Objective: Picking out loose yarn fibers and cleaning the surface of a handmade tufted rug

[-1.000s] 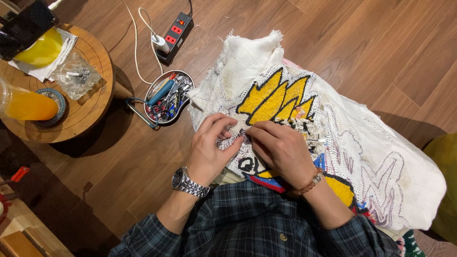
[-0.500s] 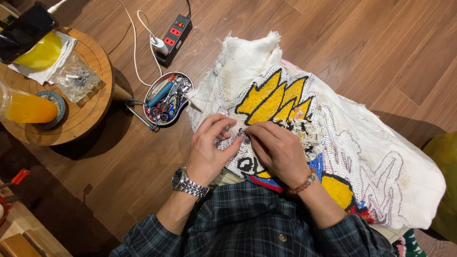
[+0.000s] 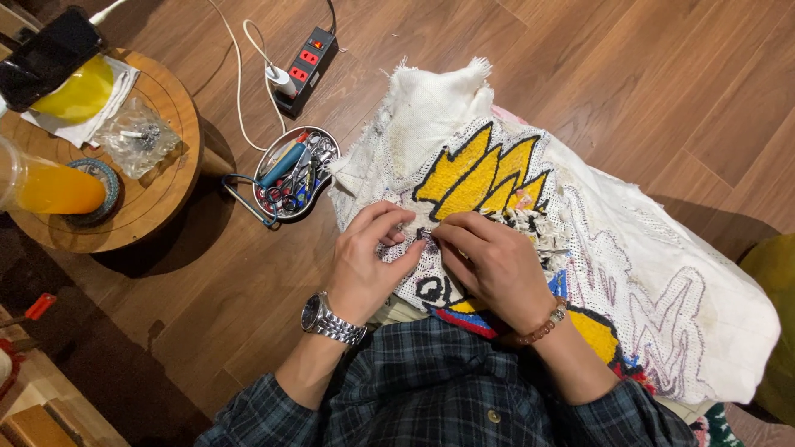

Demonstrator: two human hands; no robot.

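Note:
A white tufted cloth (image 3: 662, 273) with a yellow spiky-hair figure (image 3: 484, 174) lies over my lap. My left hand (image 3: 368, 261), with a metal wristwatch (image 3: 331, 319), rests on the cloth's near edge, fingers pinching the fabric. My right hand (image 3: 493, 265), wearing a bead bracelet (image 3: 542, 327), meets it fingertip to fingertip at a small dark spot on the cloth. Whether a needle or tool is between the fingers I cannot tell.
A metal tray (image 3: 294, 174) of scissors and tools sits on the wooden floor to the left. A power strip (image 3: 305, 68) with a white plug lies behind it. A round wooden side table (image 3: 161, 194) holds a cup of orange drink (image 3: 50, 186), a plastic bag and a phone.
Both hands stay at the same spot on the cloth; the fingers have shifted only slightly.

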